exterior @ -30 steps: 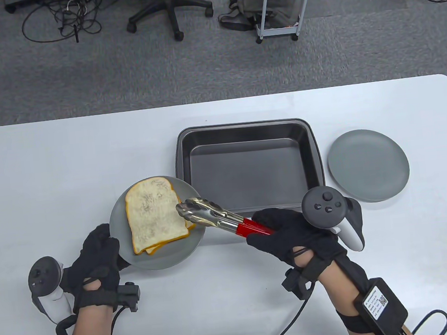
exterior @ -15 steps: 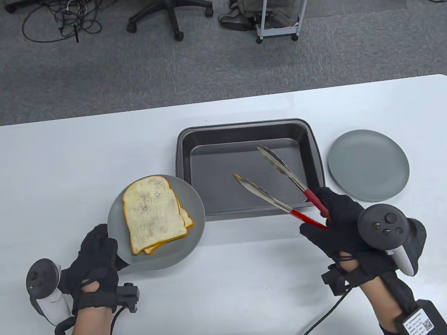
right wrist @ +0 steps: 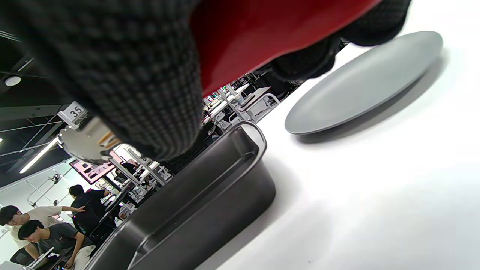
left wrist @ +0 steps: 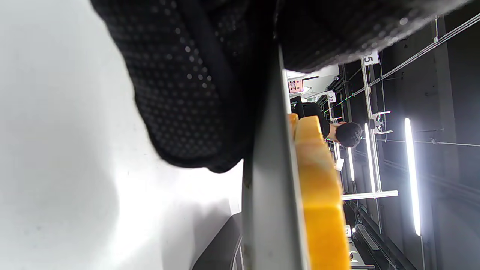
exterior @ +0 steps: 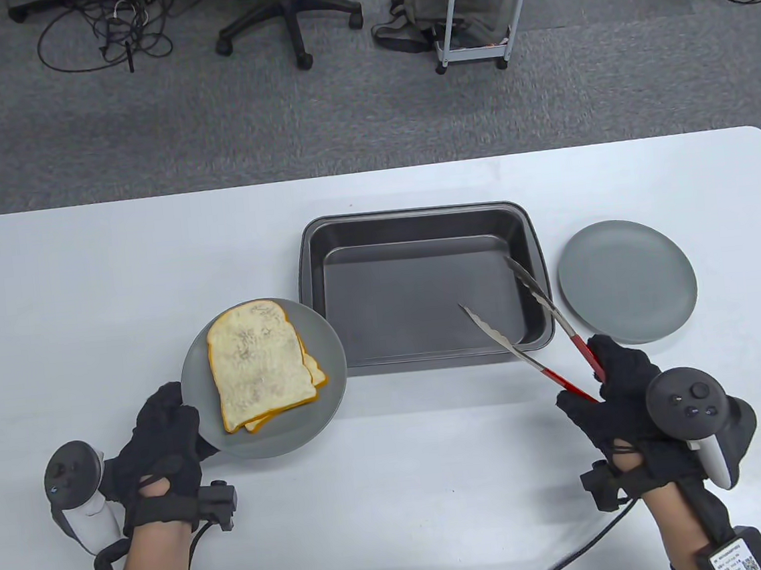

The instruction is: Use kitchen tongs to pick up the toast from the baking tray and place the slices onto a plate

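Two stacked toast slices (exterior: pixel 259 364) lie on a grey plate (exterior: pixel 322 341) left of the dark baking tray (exterior: pixel 307 258), which holds no toast. My left hand (exterior: pixel 162 430) grips that plate's near left rim; in the left wrist view the plate (left wrist: pixel 268 195) and toast crust (left wrist: pixel 322 195) appear edge-on below my fingers (left wrist: pixel 187 93). My right hand (exterior: pixel 616 390) holds the red-handled kitchen tongs (exterior: pixel 539 330), spread apart, their tips over the tray's near right corner. The red handle (right wrist: pixel 270 33) fills the top of the right wrist view.
A second grey plate (exterior: pixel 627 280) sits bare to the right of the tray, also in the right wrist view as a plate (right wrist: pixel 360 86) beside the tray (right wrist: pixel 195 210). The white table ends at a grey carpet with a chair and a cart (exterior: pixel 481 6).
The tongs let go of the toast on the left plate and swung right across the tray with my right hand, spreading apart. The left plate shifted slightly left.
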{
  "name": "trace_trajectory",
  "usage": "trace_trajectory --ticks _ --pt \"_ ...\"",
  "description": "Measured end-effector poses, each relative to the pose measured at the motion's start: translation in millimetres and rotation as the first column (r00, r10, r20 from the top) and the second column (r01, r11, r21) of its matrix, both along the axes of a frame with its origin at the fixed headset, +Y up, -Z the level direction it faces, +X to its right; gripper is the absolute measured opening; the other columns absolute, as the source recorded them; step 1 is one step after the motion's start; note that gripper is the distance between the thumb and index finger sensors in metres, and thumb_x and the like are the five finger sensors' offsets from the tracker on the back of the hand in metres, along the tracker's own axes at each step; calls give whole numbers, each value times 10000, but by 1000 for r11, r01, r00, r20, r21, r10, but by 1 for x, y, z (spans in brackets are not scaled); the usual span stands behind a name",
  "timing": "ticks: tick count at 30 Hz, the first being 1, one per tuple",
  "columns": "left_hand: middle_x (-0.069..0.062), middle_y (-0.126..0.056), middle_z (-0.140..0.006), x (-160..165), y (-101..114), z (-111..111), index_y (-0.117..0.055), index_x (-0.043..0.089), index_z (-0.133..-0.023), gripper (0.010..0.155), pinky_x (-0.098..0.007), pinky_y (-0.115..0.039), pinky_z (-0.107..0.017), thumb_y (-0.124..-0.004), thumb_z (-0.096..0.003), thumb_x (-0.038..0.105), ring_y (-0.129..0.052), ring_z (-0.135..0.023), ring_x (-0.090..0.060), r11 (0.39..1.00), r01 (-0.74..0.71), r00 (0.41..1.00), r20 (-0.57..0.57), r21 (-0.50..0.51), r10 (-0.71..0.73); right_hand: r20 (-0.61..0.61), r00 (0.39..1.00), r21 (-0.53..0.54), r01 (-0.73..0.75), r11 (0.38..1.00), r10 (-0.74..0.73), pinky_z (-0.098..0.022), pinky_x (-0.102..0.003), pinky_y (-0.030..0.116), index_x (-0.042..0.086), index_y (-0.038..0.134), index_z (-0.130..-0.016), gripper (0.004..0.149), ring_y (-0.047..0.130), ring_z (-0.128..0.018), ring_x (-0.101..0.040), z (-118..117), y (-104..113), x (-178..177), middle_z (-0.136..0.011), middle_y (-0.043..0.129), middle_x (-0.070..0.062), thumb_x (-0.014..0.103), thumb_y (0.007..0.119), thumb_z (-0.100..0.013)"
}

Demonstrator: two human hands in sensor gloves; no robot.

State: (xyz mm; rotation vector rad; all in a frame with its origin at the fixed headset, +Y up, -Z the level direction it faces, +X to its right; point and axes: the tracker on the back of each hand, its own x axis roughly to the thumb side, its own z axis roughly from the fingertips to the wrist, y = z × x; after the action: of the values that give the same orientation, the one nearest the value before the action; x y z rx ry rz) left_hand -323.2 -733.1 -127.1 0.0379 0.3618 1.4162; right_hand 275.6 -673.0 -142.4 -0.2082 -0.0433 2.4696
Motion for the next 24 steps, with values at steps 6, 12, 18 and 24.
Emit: trace_trajectory --ticks 6,12,18,24 --pt "-100 -979 -780 0 -2 0 -614 106 -989 574 -242 -1104 -313 -821 -499 320 -1200 -482 -251 1000 3 1000 -6 -11 -3 16 1000 -41 -15 999 16 -557 -522 706 143 575 -1022 911 788 -691 -319 -3 -17 1 -927 660 -170 406 1047 -288" --pt "-101 -977 -782 1 -2 0 -613 107 -989 574 -243 -1104 -313 -822 -499 320 -1199 -483 -254 1000 2 1000 -8 -15 -2 78 995 -47 59 997 -55 -585 -521 693 136 512 -1032 906 751 -728 -326 -12 -24 12 -954 596 -175 325 1031 -314" --pt "-99 -976 -782 0 -1 0 -612 108 -989 573 -241 -1104 -313 -821 -499 320 -1199 -483 -252 1000 -3 1000 -11 -9 2 199 959 -45 214 976 -201 -603 -526 682 127 463 -1037 907 720 -759 -340 -23 -35 39 -970 545 -187 286 1014 -334" --pt "-99 -976 -783 0 -1 0 -611 106 -990 574 -235 -1105 -314 -820 -500 320 -1199 -484 -251 1000 0 1000 -12 -7 0 345 894 -21 311 950 -285 -588 -519 710 107 479 -1037 887 734 -754 -353 -30 -46 69 -966 556 -208 298 1003 -348"
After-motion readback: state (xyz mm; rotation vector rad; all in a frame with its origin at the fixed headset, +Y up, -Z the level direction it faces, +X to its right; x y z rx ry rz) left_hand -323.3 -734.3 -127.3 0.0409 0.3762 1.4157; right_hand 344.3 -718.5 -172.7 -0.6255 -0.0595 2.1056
